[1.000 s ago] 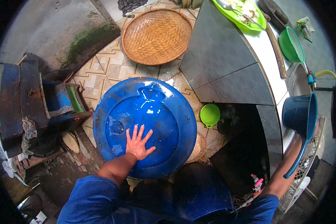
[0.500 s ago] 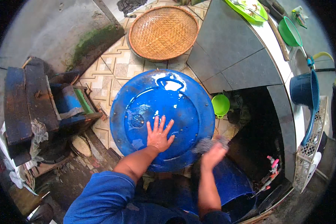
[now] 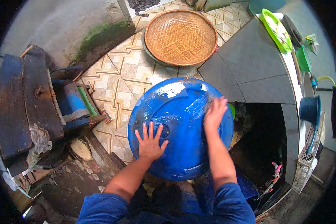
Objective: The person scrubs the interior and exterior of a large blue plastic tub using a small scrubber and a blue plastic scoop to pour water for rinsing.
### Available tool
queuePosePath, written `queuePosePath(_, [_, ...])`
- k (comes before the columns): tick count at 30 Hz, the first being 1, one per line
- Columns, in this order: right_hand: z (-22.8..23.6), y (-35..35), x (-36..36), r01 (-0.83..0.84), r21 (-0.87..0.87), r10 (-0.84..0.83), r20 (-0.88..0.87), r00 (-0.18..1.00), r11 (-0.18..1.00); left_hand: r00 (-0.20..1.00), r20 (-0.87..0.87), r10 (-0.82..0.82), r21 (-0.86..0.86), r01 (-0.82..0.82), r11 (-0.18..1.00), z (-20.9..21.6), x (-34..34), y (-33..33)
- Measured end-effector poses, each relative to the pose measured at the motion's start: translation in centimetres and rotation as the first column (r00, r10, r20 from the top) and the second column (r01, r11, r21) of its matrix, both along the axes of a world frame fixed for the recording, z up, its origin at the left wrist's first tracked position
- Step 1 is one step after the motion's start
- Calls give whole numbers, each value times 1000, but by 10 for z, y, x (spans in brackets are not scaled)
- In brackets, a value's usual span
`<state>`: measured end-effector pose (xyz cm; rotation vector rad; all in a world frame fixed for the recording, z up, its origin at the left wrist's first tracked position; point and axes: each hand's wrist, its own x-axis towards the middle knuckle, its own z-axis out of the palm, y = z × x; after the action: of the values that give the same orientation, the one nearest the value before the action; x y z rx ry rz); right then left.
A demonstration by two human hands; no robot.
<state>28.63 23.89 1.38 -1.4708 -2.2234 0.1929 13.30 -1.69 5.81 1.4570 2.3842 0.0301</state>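
"What are the fingers doing?"

"The left hand (image 3: 151, 147) lies palm down, its fingers fanned apart and gripping nothing."

"On what?"

"That broad round blue plastic piece (image 3: 186, 149). It sits right under both hands, wet, with water shining ahead of the left fingertips and a dark round patch just to the right of them."

"And the other?"

"The right hand (image 3: 214, 114) is farther forward, over the same piece near its right edge, fingers pointing ahead. They're blurred from here, so I can't tell whether they grasp anything."

"What's just past those right fingers?"

"A green bowl (image 3: 232, 110), mostly hidden behind the blue rim. Well apart, farther right, there's a dark blue dipper (image 3: 310, 108), its handle reaching down by a pale lattice crate (image 3: 306, 164)."

"Straight ahead of the fingertips?"

"A round woven tray (image 3: 181, 37), beyond the blue piece, with patterned floor tiles (image 3: 117, 97) about it. Off to its right, a grey-tiled counter (image 3: 254, 59) with a bright green dish (image 3: 274, 30) on top."

"Left of the left fingers?"

"Well away, a dark wooden stand (image 3: 43, 93), a crumpled clear plastic bag (image 3: 39, 142) hanging at its near side."
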Motion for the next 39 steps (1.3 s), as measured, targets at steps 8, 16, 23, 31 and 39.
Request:
queuePosePath(8, [10,-19,-160,-408,-100,415,74,907,908,1000,9,-12,-5,13,1000,-11,5,-2])
queuePosePath(16, [10,84,-59,130,-189,-87,224,971,973,996,87,4,-32,-2,999,-8,-2,-4])
queuePosePath(23, [17,-48,-215,-710,-67,708,-55,705,701,997,71,-19,-74,24,997,-13,2,5])
queuePosePath(31, [14,110,-40,355,-417,-254,279,926,837,992,126,17,65,-25,998,-5,-3,-1])
queuePosePath(39, [24,-79,-211,-589,-102,592,5,806,802,989,145,6,26,-10,1000,-9,-5,-7])
